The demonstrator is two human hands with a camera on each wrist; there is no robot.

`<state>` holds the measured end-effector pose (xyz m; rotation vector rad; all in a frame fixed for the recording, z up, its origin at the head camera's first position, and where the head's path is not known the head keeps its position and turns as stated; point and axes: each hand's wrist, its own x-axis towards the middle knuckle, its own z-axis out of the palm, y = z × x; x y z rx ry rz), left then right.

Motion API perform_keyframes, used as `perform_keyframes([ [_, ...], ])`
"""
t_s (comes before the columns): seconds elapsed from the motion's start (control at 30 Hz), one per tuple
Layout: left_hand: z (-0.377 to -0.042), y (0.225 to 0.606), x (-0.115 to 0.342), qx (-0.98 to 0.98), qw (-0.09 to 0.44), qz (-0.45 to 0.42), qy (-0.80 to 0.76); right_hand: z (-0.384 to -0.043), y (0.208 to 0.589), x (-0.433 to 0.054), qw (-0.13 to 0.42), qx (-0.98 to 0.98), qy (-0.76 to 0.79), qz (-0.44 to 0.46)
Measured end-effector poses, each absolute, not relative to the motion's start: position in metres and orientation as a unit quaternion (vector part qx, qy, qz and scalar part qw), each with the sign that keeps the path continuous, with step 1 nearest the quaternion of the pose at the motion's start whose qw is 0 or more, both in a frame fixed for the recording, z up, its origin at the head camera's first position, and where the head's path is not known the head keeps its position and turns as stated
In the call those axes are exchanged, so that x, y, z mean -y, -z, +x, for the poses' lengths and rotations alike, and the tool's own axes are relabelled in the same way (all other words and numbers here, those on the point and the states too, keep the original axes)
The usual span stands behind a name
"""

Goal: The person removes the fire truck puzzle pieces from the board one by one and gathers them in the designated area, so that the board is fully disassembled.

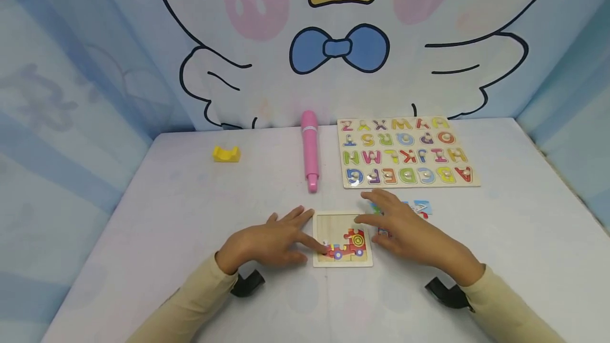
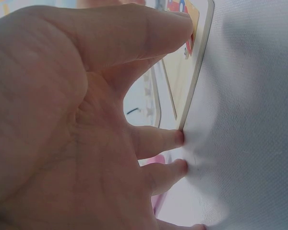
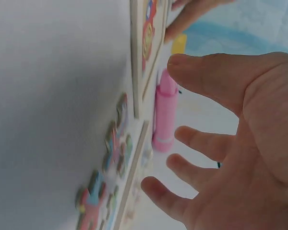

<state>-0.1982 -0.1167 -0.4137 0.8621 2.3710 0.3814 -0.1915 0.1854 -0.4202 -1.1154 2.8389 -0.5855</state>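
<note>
A small wooden jigsaw tray (image 1: 333,222) lies on the table, its lower part filled with joined pieces of a red vehicle picture (image 1: 356,242). My left hand (image 1: 271,240) is spread at the tray's left side. One finger presses the pieces at the lower left, and other fingertips touch the table and the tray's edge. Over the tray's right edge hovers my right hand (image 1: 405,229), fingers apart and holding nothing. Loose jigsaw pieces (image 3: 91,201) lie on the table beneath and beside it, partly hidden by it in the head view.
Behind the tray lies a pink pen-shaped toy (image 1: 310,150). A wooden alphabet peg board (image 1: 405,165) sits at the back right. At the back left is a small yellow block (image 1: 226,154). A printed cloth backdrop (image 1: 338,89) rises behind the table.
</note>
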Motion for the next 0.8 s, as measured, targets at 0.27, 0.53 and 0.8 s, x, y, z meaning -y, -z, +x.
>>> perform_keyframes([
  [0.27, -0.199, 0.413, 0.116, -0.889, 0.294, 0.321, -0.138, -0.196, 0.427, -0.165, 0.021, -0.908, 0.143, -0.393],
  [0.53, -0.2, 0.413, 0.115, -0.888, 0.292, 0.328, -0.137, -0.199, 0.426, -0.159, 0.031, -0.906, 0.135, -0.4],
  [0.8, -0.199, 0.414, 0.116, -0.889, 0.296, 0.322, -0.133, -0.2, 0.429, -0.158, 0.068, -0.909, 0.159, -0.379],
])
